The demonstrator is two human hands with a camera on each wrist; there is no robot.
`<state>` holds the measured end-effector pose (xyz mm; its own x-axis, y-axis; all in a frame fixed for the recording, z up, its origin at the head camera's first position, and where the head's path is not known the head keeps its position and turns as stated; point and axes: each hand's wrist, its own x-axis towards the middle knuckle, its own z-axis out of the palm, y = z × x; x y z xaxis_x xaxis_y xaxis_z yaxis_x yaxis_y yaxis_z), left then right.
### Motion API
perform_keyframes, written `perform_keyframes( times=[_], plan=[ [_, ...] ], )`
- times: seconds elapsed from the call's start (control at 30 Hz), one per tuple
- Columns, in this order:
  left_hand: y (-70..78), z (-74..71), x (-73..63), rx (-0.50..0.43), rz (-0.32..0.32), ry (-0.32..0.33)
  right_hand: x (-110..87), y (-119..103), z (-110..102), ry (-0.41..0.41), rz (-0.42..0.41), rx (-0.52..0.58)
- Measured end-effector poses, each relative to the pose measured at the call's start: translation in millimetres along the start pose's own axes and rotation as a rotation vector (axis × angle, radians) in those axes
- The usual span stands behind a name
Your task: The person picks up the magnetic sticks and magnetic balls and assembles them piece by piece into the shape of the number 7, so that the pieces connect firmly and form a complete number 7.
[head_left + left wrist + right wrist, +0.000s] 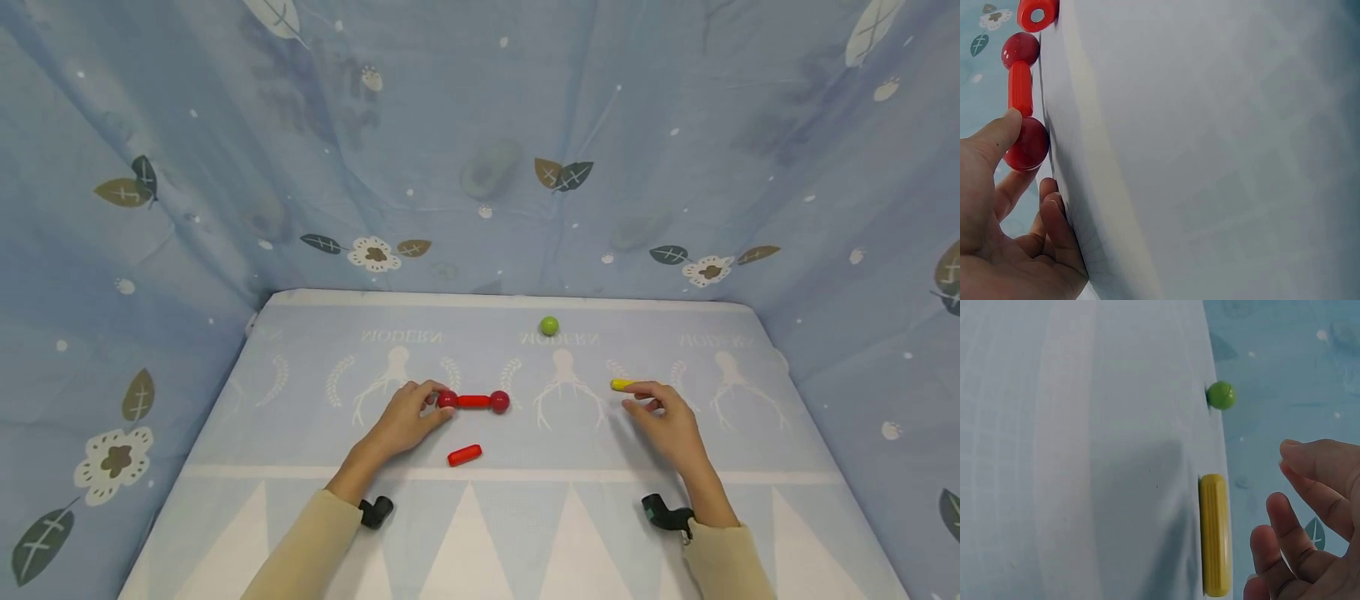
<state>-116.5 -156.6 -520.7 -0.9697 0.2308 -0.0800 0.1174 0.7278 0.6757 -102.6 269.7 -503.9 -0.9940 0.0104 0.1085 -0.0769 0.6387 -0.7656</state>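
Between thumb and index finger, my left hand (406, 419) pinches one red ball (1027, 145) of a dumbbell-shaped piece. A red rod (473, 402) joins that ball to a second red ball (499, 402). On the table nearer my body lies a loose red rod (465, 455). My right hand (670, 423) hovers by a yellow ridged rod (1214, 535), its fingers loosely bent and holding nothing. The right wrist view shows this rod lying on the table, apart from the fingertips. In the head view a finger covers the rod's right end.
A green ball (550, 326) sits near the back edge of the patterned table (525, 533). Blue printed curtains (465, 125) enclose the back and both sides. A black wrist-worn device (666, 512) sticks out beside the right sleeve, and another black device (377, 512) beside the left.
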Motion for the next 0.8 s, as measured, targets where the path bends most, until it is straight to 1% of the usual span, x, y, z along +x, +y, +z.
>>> perform_keyframes(
  times=[0.13, 0.53, 0.8],
  plan=[
    [-0.7, 0.9, 0.5, 0.01, -0.006, 0.0, 3.5, 4, -1, 0.003, 0.015, -0.001],
    [-1.7, 0.2, 1.6, 0.004, 0.005, -0.002, 19.4, 8, -4, 0.041, 0.0, -0.011],
    [-1.5, 0.6, 1.2, 0.005, 0.003, -0.003, 34.1, 14, -4, 0.068, -0.063, -0.057]
  ],
)
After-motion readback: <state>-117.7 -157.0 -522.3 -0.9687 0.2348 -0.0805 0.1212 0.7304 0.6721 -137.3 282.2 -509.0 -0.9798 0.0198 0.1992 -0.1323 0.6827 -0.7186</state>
